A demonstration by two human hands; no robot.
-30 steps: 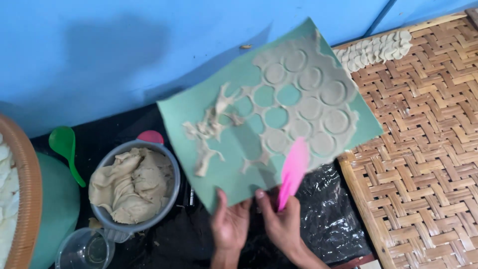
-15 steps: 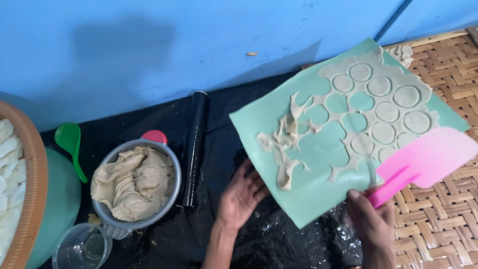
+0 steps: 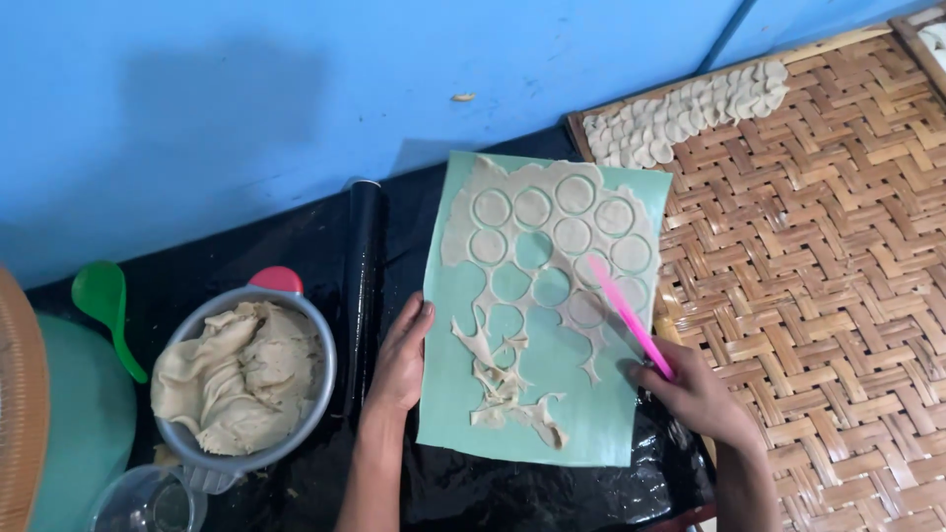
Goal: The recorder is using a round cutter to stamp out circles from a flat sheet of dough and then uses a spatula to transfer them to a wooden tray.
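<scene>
Gripped in your right hand [image 3: 695, 394], the pink scraper [image 3: 629, 315] now rests its tip on the cut dough circles [image 3: 552, 232]. Your left hand [image 3: 402, 355] lies open, pressing the green mat [image 3: 591, 424], which has come down flat on the black plastic sheet [image 3: 296, 236], beside the woven tray [image 3: 818, 276] and black rolling pin [image 3: 362, 286].

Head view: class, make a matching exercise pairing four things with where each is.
1 scraper
2 scoop
3 bowl
4 dough rounds

a on the woven tray
b in the right hand
c far left, beside the green tub
d left of the black roller

Pairs: 1-b, 2-c, 3-d, 4-a
</scene>
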